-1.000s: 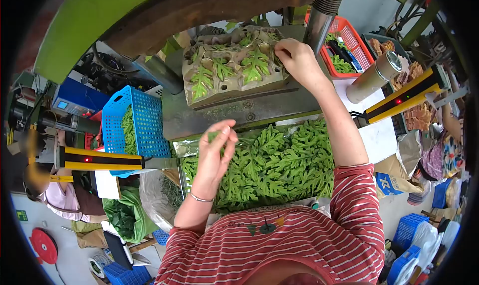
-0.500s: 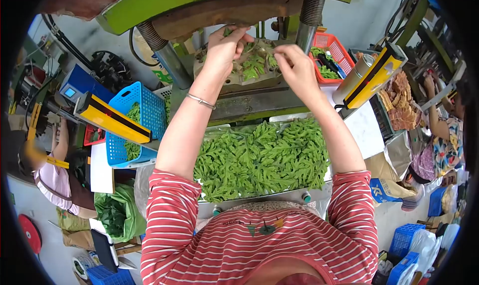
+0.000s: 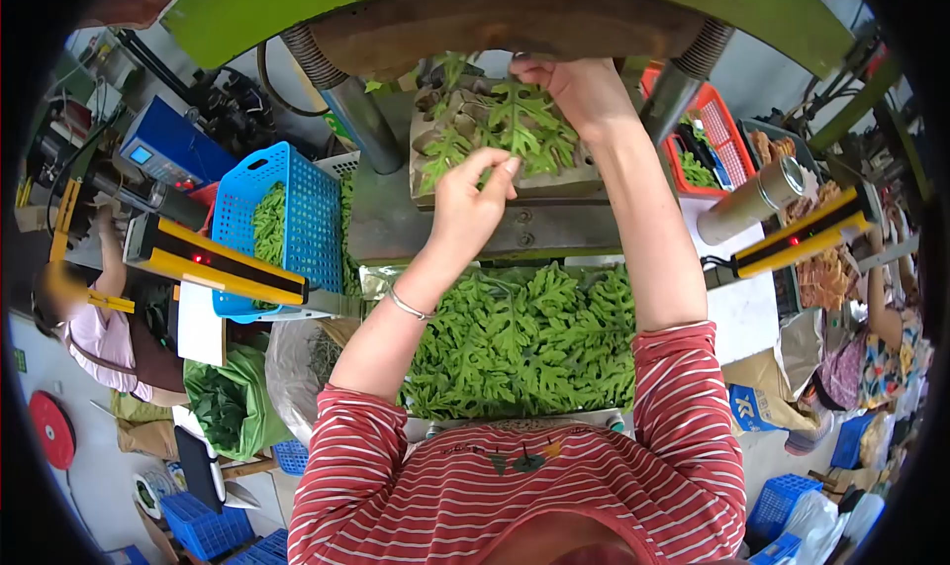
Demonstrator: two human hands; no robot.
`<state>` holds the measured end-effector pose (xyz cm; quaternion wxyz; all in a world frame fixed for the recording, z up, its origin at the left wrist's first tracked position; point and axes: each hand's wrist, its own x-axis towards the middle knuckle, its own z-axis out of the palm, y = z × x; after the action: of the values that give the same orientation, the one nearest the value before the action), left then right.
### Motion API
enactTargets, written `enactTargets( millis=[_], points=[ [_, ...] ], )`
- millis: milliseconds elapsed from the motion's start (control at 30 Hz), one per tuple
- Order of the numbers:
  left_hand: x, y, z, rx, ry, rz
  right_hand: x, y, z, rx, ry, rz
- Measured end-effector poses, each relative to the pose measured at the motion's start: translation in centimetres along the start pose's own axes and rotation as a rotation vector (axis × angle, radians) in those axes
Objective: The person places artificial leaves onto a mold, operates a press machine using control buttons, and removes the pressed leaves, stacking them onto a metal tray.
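Above the tan, hollowed block (image 3: 569, 186) at far centre, a lobed green leaf (image 3: 520, 120) lies stretched between both hands, the right hand (image 3: 584, 88) pinching its far end, the left hand (image 3: 473, 201) its near tip.

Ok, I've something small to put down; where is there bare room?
White tabletop between yellow-and-black bar and brown paper sack; dark metal press bed between blue plastic basket and beige mould. Crowded: the mould, with green lobed leaves, left hand and right hand over it.
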<state>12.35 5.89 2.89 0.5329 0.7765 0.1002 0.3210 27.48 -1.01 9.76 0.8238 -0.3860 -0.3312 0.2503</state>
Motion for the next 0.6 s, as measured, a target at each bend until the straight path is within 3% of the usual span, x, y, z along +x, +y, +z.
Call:
enactTargets(
  millis=[167, 333, 433, 500, 533, 600],
  points=[
    [0.6, -0.6, 0.0, 0.012, -0.039, 0.013, 1.5, 1.1, -0.7, -0.358, 0.092, -0.181],
    [0.2, 0.0, -0.4, 0.052, -0.097, -0.035, 1.0, 1.1, -0.8, -0.48, 0.259, -0.256],
    [-1.7, 2.4, -1.5, 0.041, -0.177, -0.063, -1.1, -0.4, 0.6, -0.465, 0.259, -0.244],
    [-4.2, 4.1, -2.7, 0.031, -0.262, -0.104, -4.6, -2.3, 1.5, -0.654, 0.163, -0.05],
    [-6.3, 4.7, -3.9, 0.06, -0.353, -0.109, -8.0, -3.1, 1.9, -0.715, 0.109, -0.083],
    [-11.7, 6.0, -6.6, 0.099, -0.499, -0.146, -16.3, -3.0, 2.3, -0.875, 0.13, -0.387]
  ],
)
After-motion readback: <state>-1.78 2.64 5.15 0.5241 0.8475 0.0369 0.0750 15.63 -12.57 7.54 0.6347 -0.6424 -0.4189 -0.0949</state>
